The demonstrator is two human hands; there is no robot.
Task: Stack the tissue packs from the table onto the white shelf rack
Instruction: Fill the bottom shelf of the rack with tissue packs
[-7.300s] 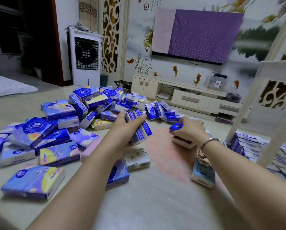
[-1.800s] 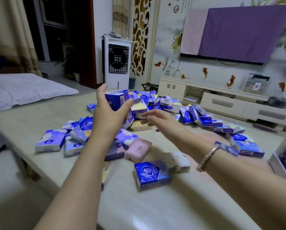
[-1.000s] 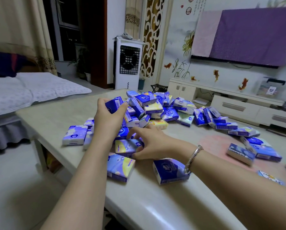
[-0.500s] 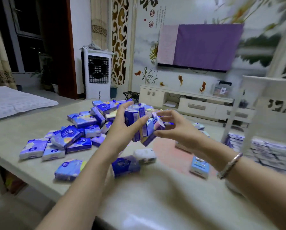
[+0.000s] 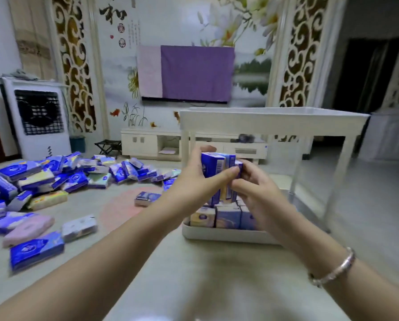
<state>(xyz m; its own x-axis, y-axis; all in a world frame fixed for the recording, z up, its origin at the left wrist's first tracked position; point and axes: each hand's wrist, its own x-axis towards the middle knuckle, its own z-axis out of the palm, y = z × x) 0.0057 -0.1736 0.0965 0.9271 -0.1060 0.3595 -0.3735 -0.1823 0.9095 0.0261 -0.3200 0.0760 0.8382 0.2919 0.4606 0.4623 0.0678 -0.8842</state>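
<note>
Clamping upright tissue packs (image 5: 219,174) between both hands' curled fingers (image 5: 226,173), you hold them directly above the rack's bottom tray (image 5: 226,235).

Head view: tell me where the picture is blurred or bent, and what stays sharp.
Head view: motion blur smears the loose tissue packs on the table and the room's right side; wide-angle bending bows the white shelf rack and its legs; the held tissue packs, between left hand and right hand, read sharpest; lighting is dim and even, without glare.
</note>
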